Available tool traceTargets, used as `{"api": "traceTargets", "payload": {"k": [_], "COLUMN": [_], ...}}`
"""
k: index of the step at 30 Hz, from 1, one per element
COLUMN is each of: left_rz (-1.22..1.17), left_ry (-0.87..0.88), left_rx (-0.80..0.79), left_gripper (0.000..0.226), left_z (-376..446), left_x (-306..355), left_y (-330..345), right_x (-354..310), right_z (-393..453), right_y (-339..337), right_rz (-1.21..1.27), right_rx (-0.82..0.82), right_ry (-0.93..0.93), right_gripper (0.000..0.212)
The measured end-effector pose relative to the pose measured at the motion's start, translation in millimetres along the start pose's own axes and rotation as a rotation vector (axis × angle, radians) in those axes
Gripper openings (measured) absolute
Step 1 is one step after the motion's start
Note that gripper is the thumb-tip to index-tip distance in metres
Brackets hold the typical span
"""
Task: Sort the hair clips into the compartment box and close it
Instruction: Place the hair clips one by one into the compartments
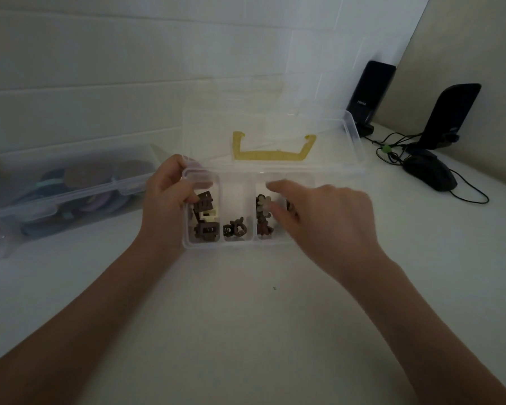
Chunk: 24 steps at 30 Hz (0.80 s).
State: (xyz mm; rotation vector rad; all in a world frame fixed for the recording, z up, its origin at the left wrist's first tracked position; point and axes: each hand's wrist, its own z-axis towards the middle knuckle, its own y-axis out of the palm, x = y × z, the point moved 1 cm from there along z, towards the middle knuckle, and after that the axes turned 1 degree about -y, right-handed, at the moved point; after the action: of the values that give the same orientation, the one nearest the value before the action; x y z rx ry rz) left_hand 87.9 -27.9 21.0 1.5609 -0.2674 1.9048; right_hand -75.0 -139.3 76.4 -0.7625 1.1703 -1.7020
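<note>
- A dark brown square claw clip [202,201] is pinched between the curled fingers and thumb of the left hand [165,200], at the rim of the leftmost compartment of the clear compartment box [200,244].
- The right hand [319,220] is held over the right part of the box with the forefinger stretched out and the other fingers loosely bent; whether anything is held under it cannot be told, since the palm hides that side and the fingers are blurred.
- The leftmost compartment is seen to hold more brown square clips [205,230] and a cream one [209,215].
- A small round brown clip [235,229] lies in the next compartment, at its near end.
- Flower-shaped clips, one pale [264,203] and others dark, are gathered in the third compartment.
- The compartments to the right are covered by the right hand, so their contents cannot be judged.
- No loose clips are seen on the white table [246,317] near the box, so the sorting is judged to be nearly done.
- The clear lid [275,133], with its yellow handle [270,154], is laid open behind the box; closing is left to be done.
</note>
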Motion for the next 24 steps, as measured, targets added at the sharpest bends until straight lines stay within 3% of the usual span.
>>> {"api": "traceTargets", "payload": {"k": [7,9,11,14,20,24], "left_rz": [0.028,0.039,0.046,0.062,0.094,0.056], "left_ry": [0.041,0.042,0.04,0.03,0.029,0.008], "left_rx": [-0.02,-0.019,-0.023,-0.01,0.027,0.04], "left_gripper": [0.032,0.032,0.031,0.028,0.024,0.026], "left_z": [-2,-2,-2,-1,-3,-2], "left_x": [-4,-5,-5,-4,-1,0], "left_y": [0,0,0,1,2,1], "right_x": [-12,-13,-10,-4,24,48], "right_z": [-3,-2,-1,-1,4,6], "right_y": [10,14,14,7,-10,-14], "right_rz": [-0.222,-0.204,-0.145,0.009,0.565,0.429], "right_rx": [-0.072,-0.086,-0.063,0.007,0.123,0.181], "right_ry": [0.027,0.042,0.049,0.054,0.116,0.205], "right_gripper": [0.037,0.026,0.019,0.029,0.031,0.035]}}
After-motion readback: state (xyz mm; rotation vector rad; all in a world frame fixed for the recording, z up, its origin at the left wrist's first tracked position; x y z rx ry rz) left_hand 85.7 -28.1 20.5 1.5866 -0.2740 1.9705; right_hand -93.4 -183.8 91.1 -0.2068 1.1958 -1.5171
